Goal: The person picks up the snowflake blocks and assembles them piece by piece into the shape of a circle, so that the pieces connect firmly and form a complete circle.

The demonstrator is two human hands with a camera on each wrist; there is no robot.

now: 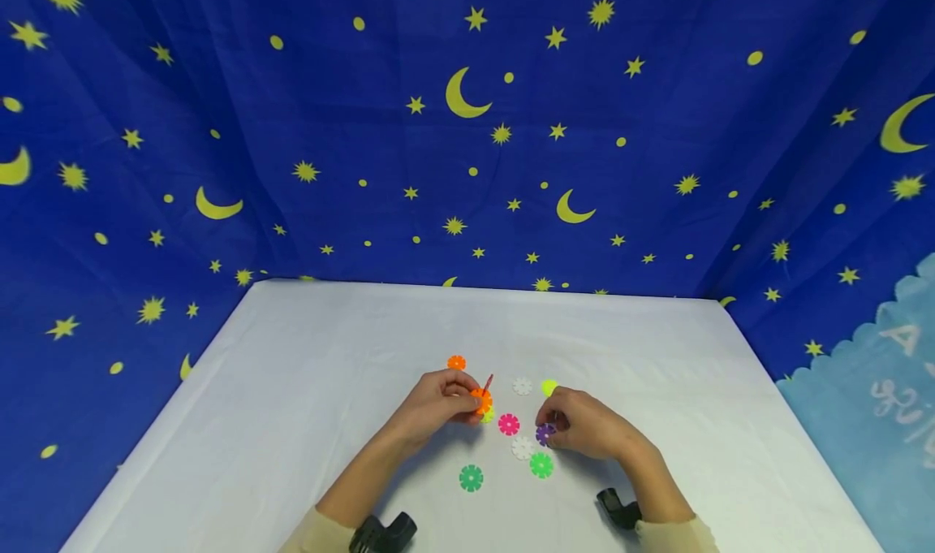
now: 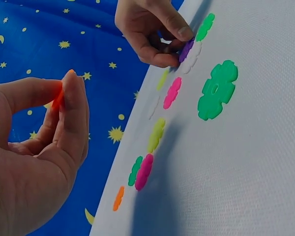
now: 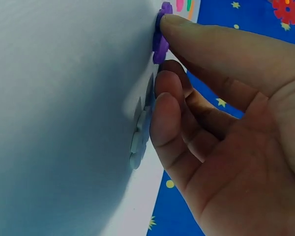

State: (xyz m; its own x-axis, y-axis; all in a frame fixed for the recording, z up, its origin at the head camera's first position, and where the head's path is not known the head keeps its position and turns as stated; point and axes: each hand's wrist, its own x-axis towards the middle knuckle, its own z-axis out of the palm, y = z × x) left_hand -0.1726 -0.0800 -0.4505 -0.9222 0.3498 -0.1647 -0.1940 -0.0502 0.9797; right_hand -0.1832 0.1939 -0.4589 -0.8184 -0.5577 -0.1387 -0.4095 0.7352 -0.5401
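Observation:
My left hand (image 1: 438, 407) is raised over the white table and pinches an orange notched plastic disc (image 1: 482, 401) between thumb and fingers. A red disc, seen edge-on (image 1: 488, 384), stands joined to it; in the right wrist view the red disc (image 3: 287, 11) shows its face. To the right, my right hand (image 1: 590, 425) is low at the tabletop with its thumb and curled fingers at a purple disc (image 1: 544, 434). In the right wrist view the thumb presses the purple disc (image 3: 161, 34), fingertips close by. A white disc (image 1: 522, 447) and a light green disc (image 1: 541, 464) lie beside it.
Several loose discs lie around: pink (image 1: 509, 425), dark green (image 1: 471, 478), white (image 1: 522, 386), yellow (image 1: 549, 387) and orange (image 1: 456, 362). Under the left hand are a yellow disc (image 2: 157, 134), a magenta one (image 2: 144, 172) and a green one (image 2: 135, 171). Blue star-patterned cloth (image 1: 467, 155) hangs behind.

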